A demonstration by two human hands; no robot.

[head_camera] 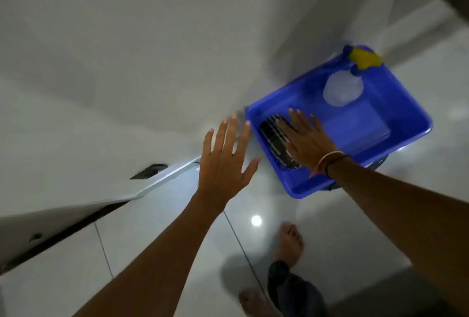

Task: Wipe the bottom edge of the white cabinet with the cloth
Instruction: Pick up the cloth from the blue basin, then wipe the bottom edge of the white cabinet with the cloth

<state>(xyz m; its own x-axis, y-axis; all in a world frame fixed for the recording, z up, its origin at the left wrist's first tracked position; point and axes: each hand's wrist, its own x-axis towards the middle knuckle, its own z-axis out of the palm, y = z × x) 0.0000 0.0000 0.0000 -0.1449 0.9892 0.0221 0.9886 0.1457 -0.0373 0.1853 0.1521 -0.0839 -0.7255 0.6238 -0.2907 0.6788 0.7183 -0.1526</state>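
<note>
Over tiled floor (157, 235), right hand (307, 144) presses cloth (275, 139).

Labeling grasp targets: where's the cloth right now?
In the head view, the dark striped cloth lies inside the blue tub at its left end, right of centre, under the fingers of the right hand; a spray bottle sits farther back.

Legible text, labels, brands, numbers, signs: none. Blue tub (396, 103), spray bottle (342, 89), white cabinet (127, 50): no readable markings on any; view blurred throughout.
</note>
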